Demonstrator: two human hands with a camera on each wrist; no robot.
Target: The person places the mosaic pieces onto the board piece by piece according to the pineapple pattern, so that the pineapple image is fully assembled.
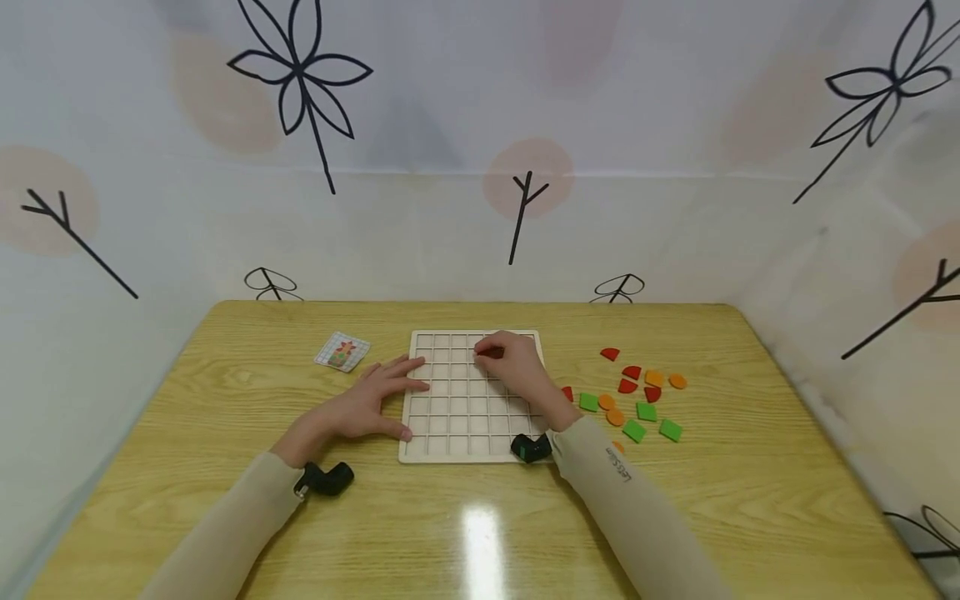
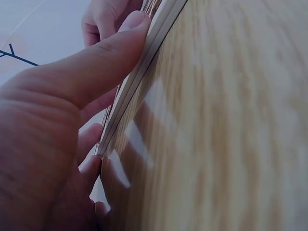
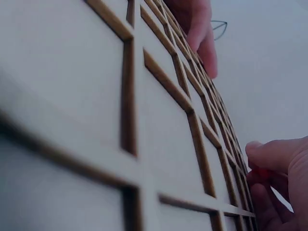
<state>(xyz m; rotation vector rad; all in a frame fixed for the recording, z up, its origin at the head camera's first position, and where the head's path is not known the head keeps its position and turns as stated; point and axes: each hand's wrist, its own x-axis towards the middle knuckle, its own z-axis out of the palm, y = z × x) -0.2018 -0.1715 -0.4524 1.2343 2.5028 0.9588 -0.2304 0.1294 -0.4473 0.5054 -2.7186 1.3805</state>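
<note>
A pale wooden grid board (image 1: 468, 425) with raised dividers lies in the middle of the table. My right hand (image 1: 517, 367) is over its upper right part and pinches a small red piece (image 3: 262, 173) between thumb and fingers, low over the cells. Most of that piece is hidden by the fingers. My left hand (image 1: 372, 398) rests along the board's left edge with fingers spread, thumb near the lower corner. In the left wrist view, the thumb (image 2: 110, 60) lies against the board's rim.
To the right lie loose red pieces (image 1: 627, 386), green squares (image 1: 671, 430), orange discs (image 1: 678, 381) and an orange square (image 1: 654, 378). A small picture card (image 1: 342, 352) with a coloured figure on a grid is at the left. Patterned cloth (image 1: 420, 233) hangs behind the table (image 1: 405, 533).
</note>
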